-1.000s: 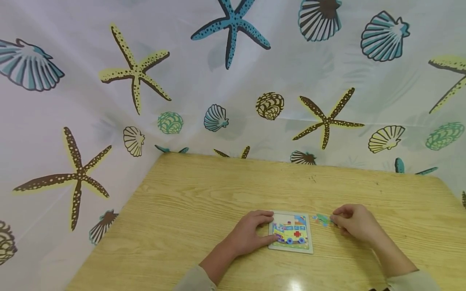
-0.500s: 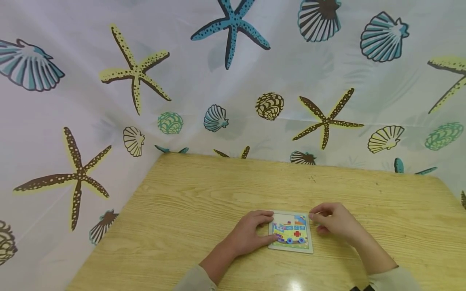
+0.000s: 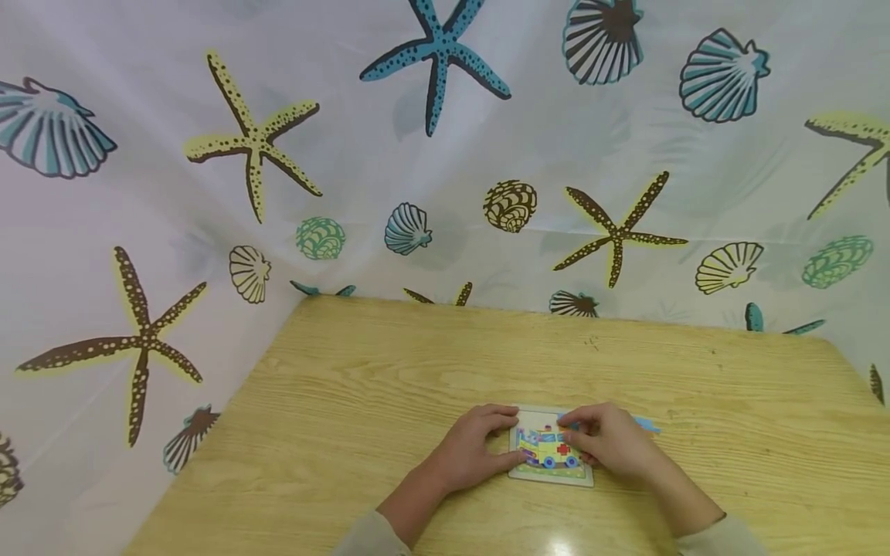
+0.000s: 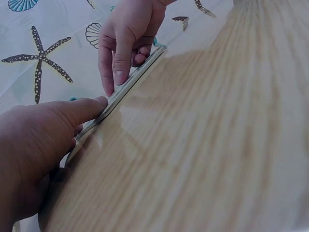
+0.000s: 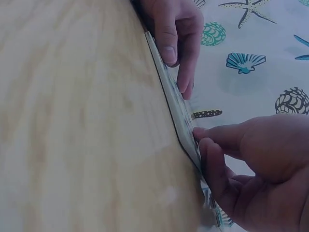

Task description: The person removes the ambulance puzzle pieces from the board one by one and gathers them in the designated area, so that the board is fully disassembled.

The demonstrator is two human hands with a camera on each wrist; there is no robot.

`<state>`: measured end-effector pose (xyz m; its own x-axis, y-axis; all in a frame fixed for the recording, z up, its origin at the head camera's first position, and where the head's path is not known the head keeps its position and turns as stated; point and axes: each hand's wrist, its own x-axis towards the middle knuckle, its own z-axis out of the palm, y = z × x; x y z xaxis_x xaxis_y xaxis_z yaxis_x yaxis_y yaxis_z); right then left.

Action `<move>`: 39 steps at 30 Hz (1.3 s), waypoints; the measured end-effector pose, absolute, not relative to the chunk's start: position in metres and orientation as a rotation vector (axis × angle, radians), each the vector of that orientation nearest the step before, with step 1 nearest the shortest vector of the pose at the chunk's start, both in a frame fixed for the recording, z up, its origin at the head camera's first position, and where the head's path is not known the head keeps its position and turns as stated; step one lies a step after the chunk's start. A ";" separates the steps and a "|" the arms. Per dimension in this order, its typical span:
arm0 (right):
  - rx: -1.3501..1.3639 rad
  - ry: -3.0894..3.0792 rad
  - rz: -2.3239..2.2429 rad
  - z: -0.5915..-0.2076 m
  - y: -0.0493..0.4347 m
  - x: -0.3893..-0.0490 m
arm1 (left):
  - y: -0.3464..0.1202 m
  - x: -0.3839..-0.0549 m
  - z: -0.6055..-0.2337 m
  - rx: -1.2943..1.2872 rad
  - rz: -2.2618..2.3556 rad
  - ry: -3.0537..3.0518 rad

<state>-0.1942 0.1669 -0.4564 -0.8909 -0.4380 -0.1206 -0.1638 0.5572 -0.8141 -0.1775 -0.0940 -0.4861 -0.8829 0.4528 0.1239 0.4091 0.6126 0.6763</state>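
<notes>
A small square jigsaw puzzle (image 3: 554, 472) with a yellow ambulance picture lies in a pale tray on the wooden table. At its left edge my left hand (image 3: 473, 450) holds the tray, thumb across the lower rim and fingers at the top left corner; the left wrist view shows the thumb on the rim. Over the puzzle's upper right part, my right hand (image 3: 621, 444) touches it, thumb and index fingertips close together. Whether a piece is between them is hidden. Beyond that hand, part of a blue puzzle piece (image 3: 648, 424) shows on the table.
The wooden table (image 3: 389, 363) extends around the puzzle on all sides. A white cloth (image 3: 452, 177) printed with starfish and shells hangs along the table's back and left edges.
My right hand has moved left from the loose pieces beside the tray onto the puzzle's upper right part, now covering some of those pieces. The left hand has stayed at the tray's left edge.
</notes>
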 end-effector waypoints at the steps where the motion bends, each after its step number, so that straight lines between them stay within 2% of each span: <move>1: -0.513 2.513 -1.225 -0.457 0.166 -0.194 | -0.094 -0.178 -0.486 0.743 1.136 2.769; 13: -0.479 2.761 -1.108 -0.452 0.155 -0.189 | -0.092 -0.180 -0.486 0.744 1.158 2.778; 20: -0.641 2.774 -1.124 -0.455 0.157 -0.188 | -0.092 -0.181 -0.488 0.751 1.152 2.785; 30: -0.418 2.801 -1.201 -0.449 0.162 -0.192 | -0.093 -0.179 -0.485 0.750 1.160 2.768; 39: -0.341 2.419 -1.443 -0.441 0.189 -0.199 | -0.092 -0.178 -0.485 0.751 1.158 2.770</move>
<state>-0.1991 0.1894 -0.4415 -0.9259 -0.3525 -0.1360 -0.0479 0.4665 -0.8832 -0.1776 -0.0921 -0.4846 -0.8814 0.4513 0.1398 0.4165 0.6025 0.6808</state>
